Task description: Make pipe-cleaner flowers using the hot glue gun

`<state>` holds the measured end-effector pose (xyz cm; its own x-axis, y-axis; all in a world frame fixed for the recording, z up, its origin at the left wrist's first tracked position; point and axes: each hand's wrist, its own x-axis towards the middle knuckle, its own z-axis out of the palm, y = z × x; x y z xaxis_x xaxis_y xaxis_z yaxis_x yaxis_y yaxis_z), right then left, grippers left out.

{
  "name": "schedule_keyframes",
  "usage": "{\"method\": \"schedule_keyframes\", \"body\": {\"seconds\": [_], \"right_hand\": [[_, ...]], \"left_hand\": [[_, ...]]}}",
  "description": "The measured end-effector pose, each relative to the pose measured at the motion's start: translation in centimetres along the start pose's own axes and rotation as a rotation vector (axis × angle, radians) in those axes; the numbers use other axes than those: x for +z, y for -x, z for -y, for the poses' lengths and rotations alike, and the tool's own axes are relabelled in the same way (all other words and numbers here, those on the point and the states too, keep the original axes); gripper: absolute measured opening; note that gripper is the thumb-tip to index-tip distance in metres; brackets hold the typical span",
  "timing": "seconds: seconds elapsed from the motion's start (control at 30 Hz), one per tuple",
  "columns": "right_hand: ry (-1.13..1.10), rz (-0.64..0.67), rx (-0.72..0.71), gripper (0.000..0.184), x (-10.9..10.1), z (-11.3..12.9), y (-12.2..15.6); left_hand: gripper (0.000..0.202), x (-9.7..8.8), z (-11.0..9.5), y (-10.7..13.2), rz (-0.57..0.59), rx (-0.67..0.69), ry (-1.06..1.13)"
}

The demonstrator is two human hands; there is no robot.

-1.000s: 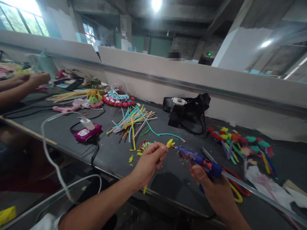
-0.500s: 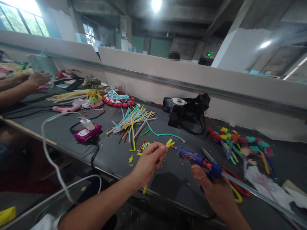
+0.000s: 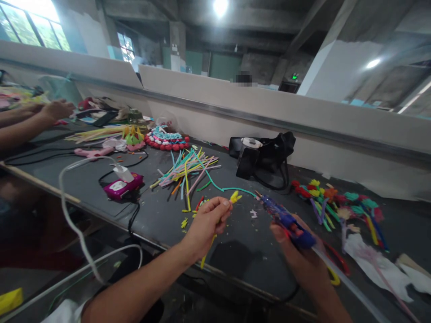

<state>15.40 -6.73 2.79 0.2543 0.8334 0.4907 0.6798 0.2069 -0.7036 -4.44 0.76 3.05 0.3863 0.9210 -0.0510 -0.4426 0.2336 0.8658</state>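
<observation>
Between thumb and fingers, my left hand (image 3: 209, 223) pinches a yellow pipe-cleaner flower (image 3: 235, 196); its stem hangs below the hand over the table edge. My right hand (image 3: 299, 251) is wrapped round a blue glue gun (image 3: 286, 221) with a long clear glue stick out of its back. The nozzle points up and left, apart from the flower. On the table between the hands lies a small pale pink piece (image 3: 253, 214). Short cut bits of yellow, red and green pipe cleaner (image 3: 200, 204) lie just beyond my left hand, partly hidden by it.
A pile of coloured pipe cleaners (image 3: 188, 168) lies mid-table. Behind it is a black bag (image 3: 266, 157). Finished pipe-cleaner flowers (image 3: 316, 193) and scissors with red and yellow handles (image 3: 333, 273) are at right. A purple power strip (image 3: 123, 186) with cables stands left. Another person's hands (image 3: 55, 110) work farther left.
The glue gun has drawn back from the yellow flower, to the right and slightly upward, with its nozzle tilted higher. My left hand has shifted slightly left. The pale pink piece now shows.
</observation>
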Motion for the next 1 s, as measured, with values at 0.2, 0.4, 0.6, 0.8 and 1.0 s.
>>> {"method": "schedule_keyframes", "body": {"seconds": [0.2, 0.4, 0.6, 0.8, 1.0], "right_hand": [[0.443, 0.373, 0.010, 0.023, 1.5, -3.8, -1.9], [0.482, 0.601, 0.073, 0.023, 1.6, -5.8, -2.0], [0.390, 0.497, -0.100, 0.017, 0.9, -3.9, -2.8], [0.319, 0.456, -0.294, 0.017, 7.2, 0.3, -2.6], [0.421, 0.489, -0.313, 0.018, 12.2, 0.6, -2.6]], "left_hand": [[0.020, -0.7, -1.4, -0.4, -0.017, 0.069, 0.063], [0.020, -1.5, -1.8, -0.5, -0.034, 0.085, 0.078], [0.020, -1.5, -1.6, -0.6, -0.022, 0.074, 0.097], [0.018, -1.5, -1.5, -1.2, -0.018, 0.113, 0.132], [0.020, -1.2, -1.1, -1.6, -0.039, 0.086, 0.139]]}}
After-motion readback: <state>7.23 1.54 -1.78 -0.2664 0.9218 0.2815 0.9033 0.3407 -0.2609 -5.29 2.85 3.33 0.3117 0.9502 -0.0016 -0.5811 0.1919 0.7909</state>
